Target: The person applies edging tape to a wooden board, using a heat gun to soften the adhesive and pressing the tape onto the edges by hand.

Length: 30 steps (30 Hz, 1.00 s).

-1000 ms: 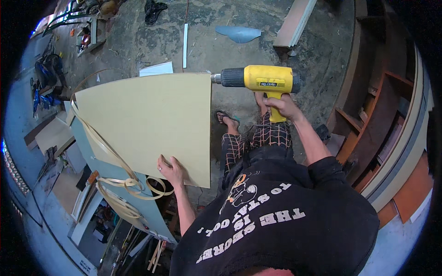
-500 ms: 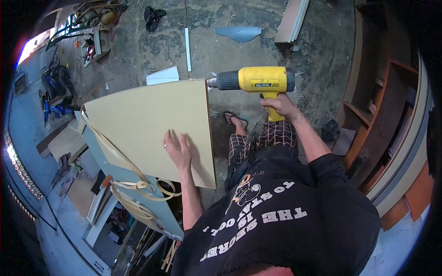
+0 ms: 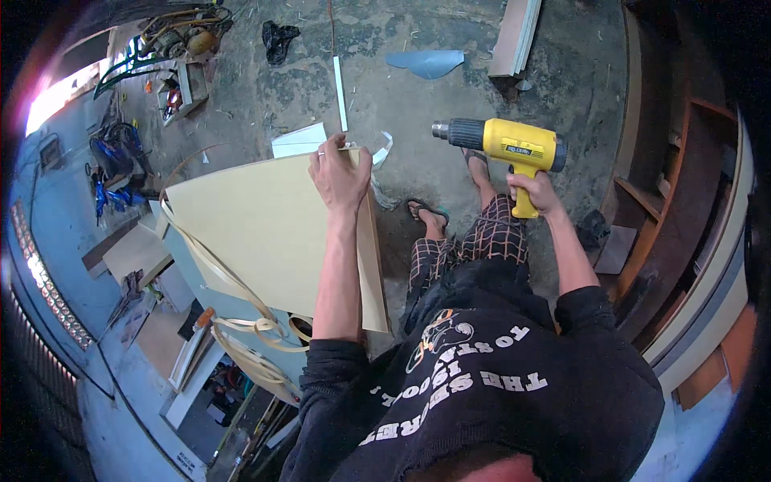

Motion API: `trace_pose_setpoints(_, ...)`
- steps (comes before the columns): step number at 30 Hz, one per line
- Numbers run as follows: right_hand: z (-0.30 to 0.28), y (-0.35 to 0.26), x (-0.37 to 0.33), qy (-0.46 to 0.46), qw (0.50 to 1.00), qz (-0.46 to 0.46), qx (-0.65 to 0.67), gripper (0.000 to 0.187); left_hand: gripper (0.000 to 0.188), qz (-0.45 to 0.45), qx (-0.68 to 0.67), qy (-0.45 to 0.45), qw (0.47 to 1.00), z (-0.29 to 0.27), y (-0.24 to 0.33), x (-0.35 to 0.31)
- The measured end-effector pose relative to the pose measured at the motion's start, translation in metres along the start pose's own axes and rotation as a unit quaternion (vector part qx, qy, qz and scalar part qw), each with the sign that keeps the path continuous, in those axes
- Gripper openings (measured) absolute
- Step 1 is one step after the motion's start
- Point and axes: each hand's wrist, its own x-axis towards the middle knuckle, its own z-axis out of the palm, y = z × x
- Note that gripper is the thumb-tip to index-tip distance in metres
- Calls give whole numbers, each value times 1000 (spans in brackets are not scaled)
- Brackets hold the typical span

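My right hand (image 3: 536,193) grips the handle of a yellow and black heat gun (image 3: 514,145), its metal nozzle pointing left and held apart from the panel. My left hand (image 3: 340,178) reaches over a cream panel (image 3: 249,225), fingers bent over its far edge near the right corner; the fingertips are partly hidden there. The panel lies flat on a pale blue work surface (image 3: 197,269). A long cream edging strip (image 3: 215,261) runs from the panel's left corner along its near side and loops below it.
An orange-handled tool (image 3: 205,316) lies beside the loops. Offcuts (image 3: 299,140), a blue-grey curved piece (image 3: 426,63) and stacked boards (image 3: 514,40) are on the floor ahead. Brown shelving (image 3: 675,185) stands at right, with large curved sheets (image 3: 711,273) beside it.
My left hand has moved from the panel's face to its far edge near the right corner. The heat gun has drawn back to the right, its nozzle away from that corner.
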Motion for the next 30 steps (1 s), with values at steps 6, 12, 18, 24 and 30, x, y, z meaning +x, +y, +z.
trace_pose_setpoints(6,6,-1,-3,13,1000,-2,1,16,49,3,-21,12,1000,-4,2,0)
trace_pose_setpoints(12,17,-19,6,-13,1000,16,15,16,48,109,33,-63,992,-27,18,5)
trace_pose_setpoints(18,22,-30,14,-25,1000,-18,-7,18,44,130,27,-153,979,-32,-10,15)
trace_pose_setpoints(24,11,-23,21,-52,998,19,1,19,50,152,91,-200,964,-73,-60,35)
trace_pose_setpoints(30,18,-40,76,-89,994,-38,-51,21,56,20,1,-183,983,-78,-57,23)
